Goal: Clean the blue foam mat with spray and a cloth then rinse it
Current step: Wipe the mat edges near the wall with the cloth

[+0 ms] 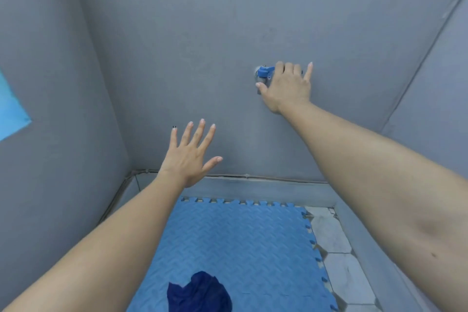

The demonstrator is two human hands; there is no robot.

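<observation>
The blue foam mat (243,243) lies flat on the floor below me, its jigsaw edges toward the wall. A crumpled dark blue cloth (200,291) sits on its near part. On the grey wall ahead is a tap with a blue lever handle (264,72). My right hand (287,86) grips that handle, fingers curled over it, little finger sticking out. My left hand (190,154) is raised with fingers spread flat against or close to the wall, holding nothing. No spray bottle is in view.
Grey walls (177,33) close in on the left, front and right. Pale stone floor tiles (334,243) show to the right of the mat. A thin pipe or cable (253,177) runs along the base of the front wall. A light blue patch (12,109) marks the left wall.
</observation>
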